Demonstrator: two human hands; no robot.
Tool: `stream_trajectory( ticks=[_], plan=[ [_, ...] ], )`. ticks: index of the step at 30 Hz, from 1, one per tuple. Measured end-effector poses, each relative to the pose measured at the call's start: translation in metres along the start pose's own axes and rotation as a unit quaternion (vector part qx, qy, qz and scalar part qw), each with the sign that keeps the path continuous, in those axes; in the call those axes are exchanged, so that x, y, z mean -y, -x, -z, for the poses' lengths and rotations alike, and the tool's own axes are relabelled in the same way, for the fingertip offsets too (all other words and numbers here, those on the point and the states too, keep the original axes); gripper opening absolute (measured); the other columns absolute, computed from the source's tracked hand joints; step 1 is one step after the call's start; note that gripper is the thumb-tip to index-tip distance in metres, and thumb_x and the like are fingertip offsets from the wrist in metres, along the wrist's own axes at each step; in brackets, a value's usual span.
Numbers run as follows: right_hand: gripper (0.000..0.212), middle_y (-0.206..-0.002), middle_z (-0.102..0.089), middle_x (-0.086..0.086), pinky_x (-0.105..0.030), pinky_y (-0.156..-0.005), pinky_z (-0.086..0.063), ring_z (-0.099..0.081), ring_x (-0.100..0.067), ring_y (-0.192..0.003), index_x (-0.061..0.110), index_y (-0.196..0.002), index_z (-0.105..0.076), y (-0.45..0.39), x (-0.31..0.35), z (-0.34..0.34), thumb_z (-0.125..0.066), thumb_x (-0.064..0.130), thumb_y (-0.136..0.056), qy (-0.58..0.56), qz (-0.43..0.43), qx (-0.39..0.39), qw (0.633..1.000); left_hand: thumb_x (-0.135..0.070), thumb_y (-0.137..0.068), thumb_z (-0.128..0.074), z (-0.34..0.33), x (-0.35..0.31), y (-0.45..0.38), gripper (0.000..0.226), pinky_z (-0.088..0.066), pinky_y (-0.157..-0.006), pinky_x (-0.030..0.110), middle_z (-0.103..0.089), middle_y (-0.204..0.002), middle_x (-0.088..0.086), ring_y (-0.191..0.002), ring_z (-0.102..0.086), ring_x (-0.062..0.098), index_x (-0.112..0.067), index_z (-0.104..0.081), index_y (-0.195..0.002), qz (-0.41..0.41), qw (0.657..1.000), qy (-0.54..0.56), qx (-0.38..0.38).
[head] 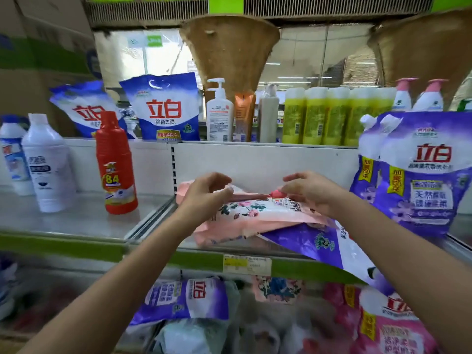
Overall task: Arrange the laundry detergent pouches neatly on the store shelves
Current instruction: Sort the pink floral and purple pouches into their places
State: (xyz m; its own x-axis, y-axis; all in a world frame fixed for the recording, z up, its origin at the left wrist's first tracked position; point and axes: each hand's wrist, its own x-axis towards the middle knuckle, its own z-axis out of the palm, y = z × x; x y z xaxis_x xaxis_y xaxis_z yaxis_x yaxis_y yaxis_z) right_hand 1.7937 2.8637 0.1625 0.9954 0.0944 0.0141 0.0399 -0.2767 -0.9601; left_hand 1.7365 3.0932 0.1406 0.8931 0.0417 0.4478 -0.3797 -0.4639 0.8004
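Store shelving, middle shelf (76,223) with green front strip. Upright purple pouches (419,175) stand at right of the pink pouch (255,213), which lies flat mid-shelf, partly over a flat purple pouch (319,244) overhanging the edge. Red bottle (116,164) and white bottle (51,164) stand well left of the pink pouch. Left hand (204,192) over its left end, fingers curled, thumb and fingertips pinching its top edge. Right hand (311,192) on its right end, fingers bent, loosely spread; grip: cannot tell.
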Motion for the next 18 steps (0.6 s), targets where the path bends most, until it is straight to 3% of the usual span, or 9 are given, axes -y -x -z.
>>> stream_trajectory(
  ticks=[3, 6, 8, 12, 15, 18],
  plan=[
    [0.037, -0.109, -0.068, -0.013, -0.043, -0.1, -0.049, -0.064, -0.026, -0.105, 0.016, -0.106, -0.065, -0.012, -0.001, 0.0, -0.08, 0.005, -0.074, 0.113, 0.012, 0.022, 0.993, -0.02, -0.088, -0.066, -0.003, 0.008, -0.02, 0.039, -0.047, -0.096, 0.029, -0.062, -0.123, 0.003, -0.112, -0.058, 0.015, -0.017, -0.058, -0.125, 0.021, 0.999, -0.007, 0.049],
    [0.032, -0.101, -0.069, -0.006, -0.017, -0.076, -0.05, -0.063, -0.012, -0.085, 0.008, -0.111, -0.067, -0.016, 0.003, 0.001, -0.075, 0.004, -0.08, 0.165, 0.052, 0.053, 0.984, -0.025, -0.086, -0.069, -0.009, 0.012, -0.037, 0.052, -0.041, -0.1, 0.028, -0.053, -0.137, 0.005, -0.124, -0.05, 0.016, -0.02, -0.051, -0.134, 0.037, 0.993, -0.038, 0.105],
    [0.024, -0.086, -0.069, -0.006, -0.01, -0.06, -0.049, -0.061, -0.009, -0.071, 0.003, -0.103, -0.07, -0.019, 0.006, 0.002, -0.075, 0.003, -0.08, 0.176, 0.087, 0.048, 0.979, -0.03, -0.083, -0.072, -0.013, 0.013, -0.047, 0.059, -0.038, -0.101, 0.026, -0.05, -0.141, 0.002, -0.128, -0.047, 0.015, -0.022, -0.049, -0.137, 0.04, 0.987, -0.086, 0.127],
    [0.012, -0.08, -0.07, -0.02, -0.033, -0.069, -0.057, -0.064, -0.025, -0.065, 0.0, -0.085, -0.07, -0.029, 0.009, 0.0, -0.071, -0.008, -0.077, 0.148, 0.142, 0.031, 0.978, -0.039, -0.082, -0.073, -0.013, 0.015, -0.061, 0.057, -0.042, -0.087, 0.022, -0.059, -0.128, -0.003, -0.11, -0.056, 0.012, -0.024, -0.054, -0.133, 0.044, 0.968, -0.188, 0.163],
    [0.017, -0.067, -0.069, -0.012, -0.032, -0.064, -0.057, -0.064, -0.018, -0.057, 0.007, -0.073, -0.069, -0.041, 0.02, 0.001, -0.07, -0.009, -0.077, 0.158, 0.179, 0.029, 0.971, -0.033, -0.083, -0.071, -0.014, 0.015, -0.069, 0.039, -0.044, -0.073, 0.021, -0.068, -0.112, -0.005, -0.092, -0.059, 0.009, -0.026, -0.063, -0.12, 0.003, 0.95, -0.271, 0.156],
    [0.016, -0.066, -0.069, -0.013, -0.03, -0.063, -0.056, -0.064, -0.015, -0.055, 0.006, -0.072, -0.07, -0.045, 0.04, 0.004, -0.07, -0.009, -0.077, 0.158, 0.228, 0.036, 0.96, -0.025, -0.088, -0.066, -0.014, 0.015, -0.077, 0.026, -0.051, -0.08, 0.03, -0.072, -0.104, -0.002, -0.089, -0.064, 0.014, -0.026, -0.066, -0.114, -0.043, 0.946, -0.304, 0.1]
  ],
)
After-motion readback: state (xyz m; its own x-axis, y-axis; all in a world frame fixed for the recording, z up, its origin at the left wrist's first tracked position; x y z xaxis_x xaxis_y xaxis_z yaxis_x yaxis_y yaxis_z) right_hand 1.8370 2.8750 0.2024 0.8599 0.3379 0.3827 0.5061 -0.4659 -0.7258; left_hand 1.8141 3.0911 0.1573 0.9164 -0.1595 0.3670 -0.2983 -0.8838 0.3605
